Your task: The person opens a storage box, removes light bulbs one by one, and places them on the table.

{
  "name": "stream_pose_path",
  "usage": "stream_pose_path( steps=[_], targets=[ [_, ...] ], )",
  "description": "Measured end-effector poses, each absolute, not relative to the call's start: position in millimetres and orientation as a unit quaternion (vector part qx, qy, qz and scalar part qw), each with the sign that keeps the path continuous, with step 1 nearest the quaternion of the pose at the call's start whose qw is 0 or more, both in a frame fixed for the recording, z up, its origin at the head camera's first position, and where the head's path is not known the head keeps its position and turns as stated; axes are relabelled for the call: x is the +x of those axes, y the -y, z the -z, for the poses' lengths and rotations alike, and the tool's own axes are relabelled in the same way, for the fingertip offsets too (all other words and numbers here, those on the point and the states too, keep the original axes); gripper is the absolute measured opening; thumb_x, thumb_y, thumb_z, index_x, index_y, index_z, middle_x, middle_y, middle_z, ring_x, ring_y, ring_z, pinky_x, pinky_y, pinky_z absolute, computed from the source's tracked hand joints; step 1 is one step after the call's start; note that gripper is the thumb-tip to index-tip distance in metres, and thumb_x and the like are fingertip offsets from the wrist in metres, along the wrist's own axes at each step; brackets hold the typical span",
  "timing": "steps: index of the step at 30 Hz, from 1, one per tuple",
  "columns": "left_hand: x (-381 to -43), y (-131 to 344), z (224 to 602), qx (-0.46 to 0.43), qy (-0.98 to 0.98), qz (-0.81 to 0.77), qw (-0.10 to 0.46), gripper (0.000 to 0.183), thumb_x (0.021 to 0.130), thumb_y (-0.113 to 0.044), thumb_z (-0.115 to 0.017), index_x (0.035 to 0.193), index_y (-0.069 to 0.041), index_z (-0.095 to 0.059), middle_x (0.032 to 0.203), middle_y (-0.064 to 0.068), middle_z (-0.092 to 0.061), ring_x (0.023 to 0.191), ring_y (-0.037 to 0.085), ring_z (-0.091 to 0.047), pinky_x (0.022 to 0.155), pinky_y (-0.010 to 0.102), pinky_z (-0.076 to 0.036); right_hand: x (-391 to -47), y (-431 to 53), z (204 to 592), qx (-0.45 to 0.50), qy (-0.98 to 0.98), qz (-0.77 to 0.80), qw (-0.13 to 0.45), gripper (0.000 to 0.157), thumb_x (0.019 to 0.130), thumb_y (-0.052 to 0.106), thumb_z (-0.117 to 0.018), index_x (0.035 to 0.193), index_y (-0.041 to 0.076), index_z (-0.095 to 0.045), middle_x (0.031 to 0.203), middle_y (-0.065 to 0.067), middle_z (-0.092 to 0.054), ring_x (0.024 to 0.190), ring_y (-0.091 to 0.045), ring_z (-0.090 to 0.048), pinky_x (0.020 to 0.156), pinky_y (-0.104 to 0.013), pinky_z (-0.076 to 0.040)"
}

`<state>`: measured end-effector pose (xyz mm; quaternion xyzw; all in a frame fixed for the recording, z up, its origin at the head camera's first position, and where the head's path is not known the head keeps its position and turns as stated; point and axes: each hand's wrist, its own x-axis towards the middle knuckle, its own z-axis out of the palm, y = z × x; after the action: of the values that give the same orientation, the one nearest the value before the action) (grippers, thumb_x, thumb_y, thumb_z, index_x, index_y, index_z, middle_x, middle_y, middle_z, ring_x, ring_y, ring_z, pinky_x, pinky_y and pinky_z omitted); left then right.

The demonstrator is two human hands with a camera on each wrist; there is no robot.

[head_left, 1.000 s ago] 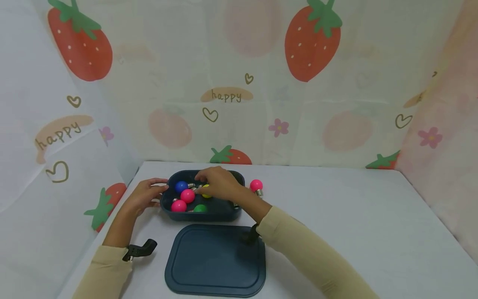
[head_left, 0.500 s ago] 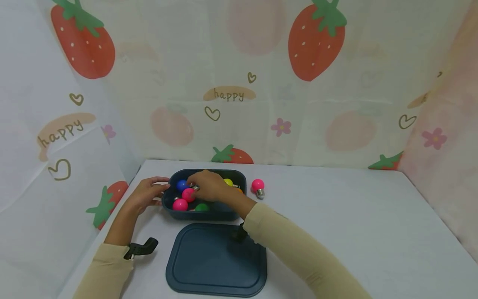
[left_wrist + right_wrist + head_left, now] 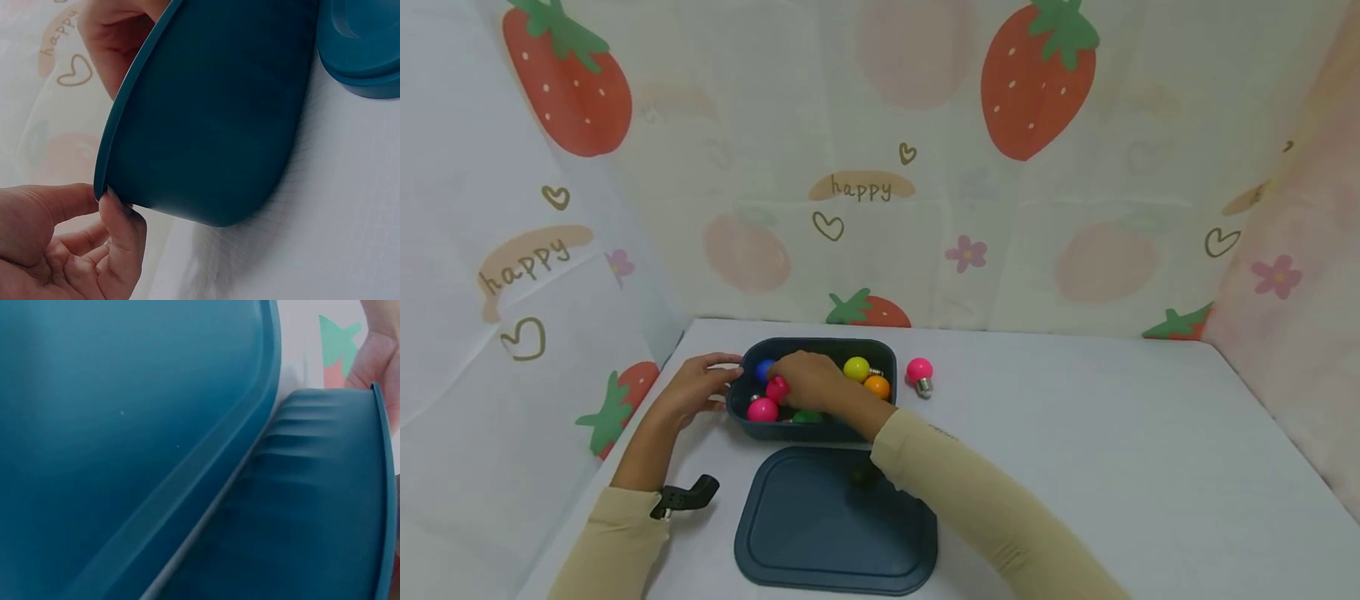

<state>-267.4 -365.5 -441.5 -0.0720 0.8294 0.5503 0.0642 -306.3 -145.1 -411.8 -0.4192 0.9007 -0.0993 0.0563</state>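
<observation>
Pink bulb (image 3: 777,388): seen in the dark box (image 3: 812,432), just left of the frame's middle, partly hidden by the right hand (image 3: 811,381).
Right grip: cannot be told.
Left hand (image 3: 695,387): box is pinched at its left edge.
Lid (image 3: 835,525): laid at bottom middle.

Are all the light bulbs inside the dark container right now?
No, the head view shows one pink bulb lying on the white table, just outside the dark container.

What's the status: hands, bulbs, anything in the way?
Left hand pinches box by its rim. Right hand inside box, at a pink bulb, grip unclear. Loose pink bulb outside, right of box. Lid flat in front, not blocking the opening.
</observation>
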Motion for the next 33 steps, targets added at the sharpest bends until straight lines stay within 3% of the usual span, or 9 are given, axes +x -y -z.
stream_pose_path(
  steps=[4,14,25,33],
  targets=[
    [-267.6,365.9,441.7,-0.074,-0.83,-0.549,0.064,0.056,0.103,-0.03,-0.059,0.148,0.001,-0.045,0.125,0.022,-0.063,0.085,0.018,-0.064,0.066,0.029,-0.058,-305.1,148.3,414.5,-0.422,-0.903,0.071,0.043,0.025,0.094,0.023,-0.074,0.119,0.021,-0.072,0.1,0.007,-0.069,0.086,-0.012,-0.058,0.066,-0.023,-0.049],
    [-265.4,367.4,439.7,-0.066,-0.822,-0.562,0.068,0.053,0.104,-0.025,-0.059,0.147,0.002,-0.046,0.101,0.004,-0.068,0.08,0.014,-0.063,0.064,0.028,-0.057,-300.9,153.7,418.3,-0.42,-0.906,0.035,0.02,0.035,0.092,0.019,-0.077,0.126,0.024,-0.071,0.108,0.007,-0.071,0.09,-0.011,-0.059,0.071,-0.026,-0.052],
    [-266.1,365.9,440.0,-0.068,-0.821,-0.563,0.07,0.054,0.104,-0.027,-0.059,0.148,0.002,-0.045,0.102,0.006,-0.068,0.08,0.016,-0.063,0.063,0.028,-0.057,-303.1,152.1,424.2,-0.424,-0.905,0.034,0.005,0.032,0.091,0.02,-0.078,0.122,0.024,-0.072,0.101,0.009,-0.071,0.083,-0.009,-0.058,0.064,-0.023,-0.051],
    [-263.9,364.8,437.8,-0.064,-0.822,-0.562,0.067,0.055,0.103,-0.027,-0.059,0.147,0.002,-0.046,0.109,0.011,-0.068,0.081,0.016,-0.064,0.064,0.028,-0.057,-303.1,147.0,419.8,-0.419,-0.907,0.05,-0.004,0.037,0.093,0.031,-0.075,0.129,0.026,-0.069,0.112,0.009,-0.072,0.095,-0.011,-0.061,0.071,-0.024,-0.053]
  ],
)
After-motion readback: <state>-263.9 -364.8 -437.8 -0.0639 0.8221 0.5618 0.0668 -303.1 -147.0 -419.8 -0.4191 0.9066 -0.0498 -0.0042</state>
